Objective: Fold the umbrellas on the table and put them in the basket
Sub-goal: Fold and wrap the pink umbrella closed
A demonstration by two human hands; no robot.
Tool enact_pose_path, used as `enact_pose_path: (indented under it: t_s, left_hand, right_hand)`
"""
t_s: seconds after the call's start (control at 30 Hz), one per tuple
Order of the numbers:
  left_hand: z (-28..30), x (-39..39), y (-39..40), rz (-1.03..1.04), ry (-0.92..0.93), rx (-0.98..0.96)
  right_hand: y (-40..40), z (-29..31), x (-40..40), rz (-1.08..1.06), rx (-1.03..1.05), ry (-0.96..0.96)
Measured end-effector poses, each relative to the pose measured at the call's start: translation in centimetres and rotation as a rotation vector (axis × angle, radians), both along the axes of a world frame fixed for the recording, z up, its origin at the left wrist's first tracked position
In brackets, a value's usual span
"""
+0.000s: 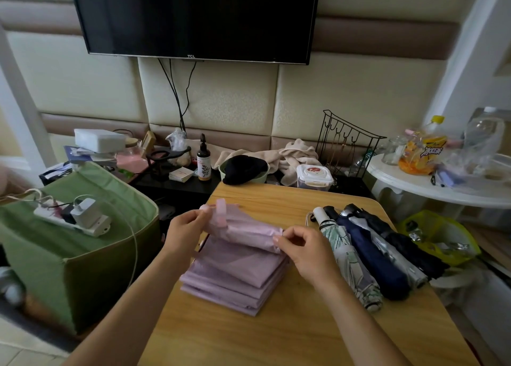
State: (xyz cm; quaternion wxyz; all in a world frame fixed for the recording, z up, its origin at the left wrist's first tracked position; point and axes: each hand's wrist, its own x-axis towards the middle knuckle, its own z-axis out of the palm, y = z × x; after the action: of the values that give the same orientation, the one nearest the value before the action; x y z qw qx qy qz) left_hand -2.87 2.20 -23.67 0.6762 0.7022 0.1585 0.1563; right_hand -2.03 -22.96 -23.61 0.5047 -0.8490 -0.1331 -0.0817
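Pink umbrella (243, 227) pinched by both hands (184, 231), beside four folded umbrellas (373, 255); yellow basket (442, 238) seemingly beyond.

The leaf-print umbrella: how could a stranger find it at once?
On the wooden table, four folded umbrellas lie side by side right of both hands. The leaf-print umbrella is the leftmost, beside the navy umbrella; only it has pale fabric with green leaves.

Wall: cream padded panels (226, 97) with brown bands are covering it.
Television (193, 17): hanging dark, cables trailing down.
Desk (276, 324): wooden, catching soft daylight.
Side table (431, 188): white, standing right.
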Motion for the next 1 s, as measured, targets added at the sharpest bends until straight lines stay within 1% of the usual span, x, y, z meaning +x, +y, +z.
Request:
enact_pose_path:
  t_s: [0.07, 0.23, 0.3, 0.4, 0.47, 0.5, 0.57, 0.6, 0.67, 0.73, 0.83, 1.0]
  left_hand:
    - [-0.1, 0.3, 0.4, 0.033, 0.010, -0.083]
    - [-0.1, 0.5, 0.0, 0.048, 0.040, -0.159]
    - [-0.3, 0.7, 0.0, 0.048, 0.077, -0.140]
    - [-1.0, 0.8, 0.4, 0.039, 0.162, -0.093]
    - [-1.7, 1.0, 0.8, 0.012, 0.209, -0.028]
    - [-2.1, 1.0, 1.1, 0.006, 0.238, 0.019]
    - [-2.7, 1.1, 1.5, 0.029, 0.282, 0.088]
    - [-3.1, 1.3, 1.7, 0.040, 0.294, 0.111]
    - [-3.4, 1.5, 1.8, 0.055, 0.303, 0.135]
    - [-3.5, 1.5, 1.7, 0.055, 0.304, 0.142]
    - [-3.5, 1.5, 1.7, 0.059, 0.299, 0.121]
    - [-3.8, 1.4, 1.9, 0.069, 0.287, 0.158]
  right_hand:
    - [-0.8, 0.4, 0.2, 0.048, -0.058, -0.039]
    - [-0.8, -0.1, 0.0, 0.137, -0.116, 0.056]
    - [-0.4, -0.6, -0.4, 0.131, -0.149, 0.060]
    - [0.0, -0.9, -0.8, 0.100, -0.251, 0.044]
    - [0.0, -0.8, -1.2, 0.049, -0.327, 0.055]
    - [0.0, -0.9, -1.3, -0.019, -0.362, 0.031]
    - [-0.1, -1.2, -1.1, -0.129, -0.348, -0.131]
    - [0.0, -1.3, -1.0, -0.121, -0.329, -0.233]
    - [0.4, -1.4, -1.0, 0.000, -0.373, -0.363]
    - [1.1, -1.8, -1.2, 0.113, -0.497, -0.375]
    - [2.0, -3.0, -1.3, 0.114, -0.637, -0.460]
    - [2.5, -3.1, -1.5, 0.060, -0.660, -0.546]
